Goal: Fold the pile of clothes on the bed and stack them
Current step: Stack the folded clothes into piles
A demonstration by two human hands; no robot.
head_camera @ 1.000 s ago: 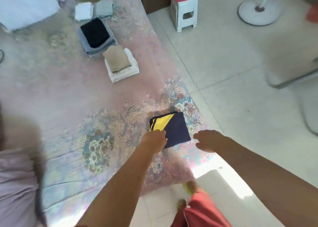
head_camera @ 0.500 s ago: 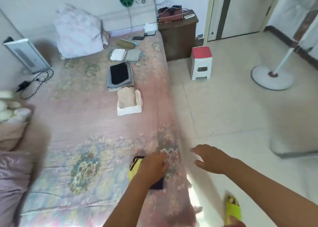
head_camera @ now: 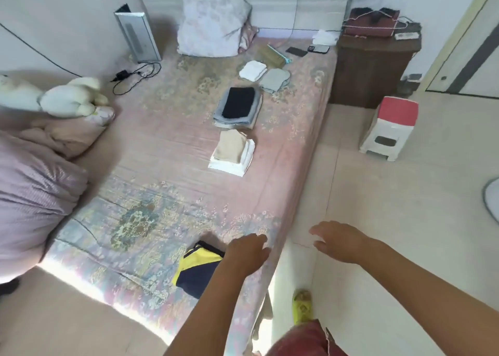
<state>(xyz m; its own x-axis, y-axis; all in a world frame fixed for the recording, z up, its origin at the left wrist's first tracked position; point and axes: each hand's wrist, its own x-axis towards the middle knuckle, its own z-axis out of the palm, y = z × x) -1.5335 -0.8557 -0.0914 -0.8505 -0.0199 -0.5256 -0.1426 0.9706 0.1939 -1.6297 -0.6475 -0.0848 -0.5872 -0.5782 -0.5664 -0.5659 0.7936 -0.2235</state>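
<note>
1. My left hand (head_camera: 247,251) sits at the near right corner of the bed (head_camera: 167,166), fingers relaxed and apart, holding nothing; its wrist covers one edge of the folded navy-and-yellow garment (head_camera: 195,270).
2. That garment lies flat on the sheet near the foot of the bed, well apart from the other stacks.
3. My right hand (head_camera: 337,241) hovers over the floor (head_camera: 391,207) just beside the bed, fingers loosely spread, empty.
4. Farther up the bed I see a beige-on-white stack (head_camera: 232,153), then a stack topped with a black piece (head_camera: 239,107), then a white folded item (head_camera: 252,70) beside a grey folded item (head_camera: 275,79).
5. A pillow (head_camera: 213,18) leans at the head, and a red-topped stool (head_camera: 390,127) stands on the floor.
</note>
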